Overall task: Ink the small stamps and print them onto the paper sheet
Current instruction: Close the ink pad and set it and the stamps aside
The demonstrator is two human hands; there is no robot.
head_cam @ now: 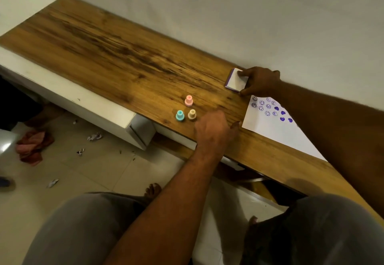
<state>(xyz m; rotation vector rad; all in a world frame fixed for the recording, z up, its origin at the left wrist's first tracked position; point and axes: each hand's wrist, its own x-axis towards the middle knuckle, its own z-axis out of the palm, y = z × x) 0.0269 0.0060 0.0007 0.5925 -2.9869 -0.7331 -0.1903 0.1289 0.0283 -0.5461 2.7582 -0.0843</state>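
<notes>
On the wooden desk (pixel 124 61), which runs along a pale wall (pixel 249 15), three small stamps stand upright close together near the front edge: a pink stamp (pixel 188 100) furthest back, with a blue stamp (pixel 180 115) and a beige stamp (pixel 192 114) side by side in front of it. Just to their right is the left hand (pixel 214 128), back upward and knuckles toward the beige stamp, with the thumb pointing at the paper sheet (pixel 276 138). Its fingers are tucked out of sight and blurred, so I cannot tell whether it holds anything. The sheet lies flat at the right of the desk, its far corner printed with purple smiley faces (pixel 261 107) and solid purple hearts (pixel 282 112); the right forearm crosses over part of it. Beyond the sheet's far corner, close to the wall, the right hand (pixel 261 80) grips a white ink pad (pixel 235 80) with a purple edge, fingers on its far side and thumb at its near corner. Down on the tiled floor (pixel 104 171) lie a crumpled red cloth (pixel 33 146) and a few paper scraps (pixel 94 136).
</notes>
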